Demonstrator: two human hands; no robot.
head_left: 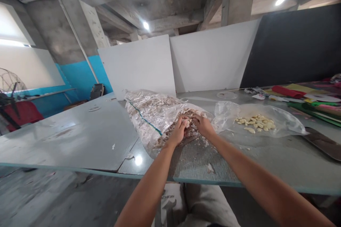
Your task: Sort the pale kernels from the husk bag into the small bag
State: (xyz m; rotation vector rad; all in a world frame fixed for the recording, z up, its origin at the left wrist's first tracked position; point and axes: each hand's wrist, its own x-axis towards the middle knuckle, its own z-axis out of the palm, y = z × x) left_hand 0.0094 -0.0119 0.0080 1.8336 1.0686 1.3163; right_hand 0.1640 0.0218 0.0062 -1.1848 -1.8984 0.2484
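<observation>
On our glossy grey bench [66,142] lies the large, clear plastic bag [160,108], its long axis slanting from far left to near right, mouth towards us. Our left hand [179,131] and right hand [202,125] seem to be picking there; each grip is narrow, its contents unclear. The next move likely calls for light pinching among the thin, pale-brown flakes [193,135].
</observation>
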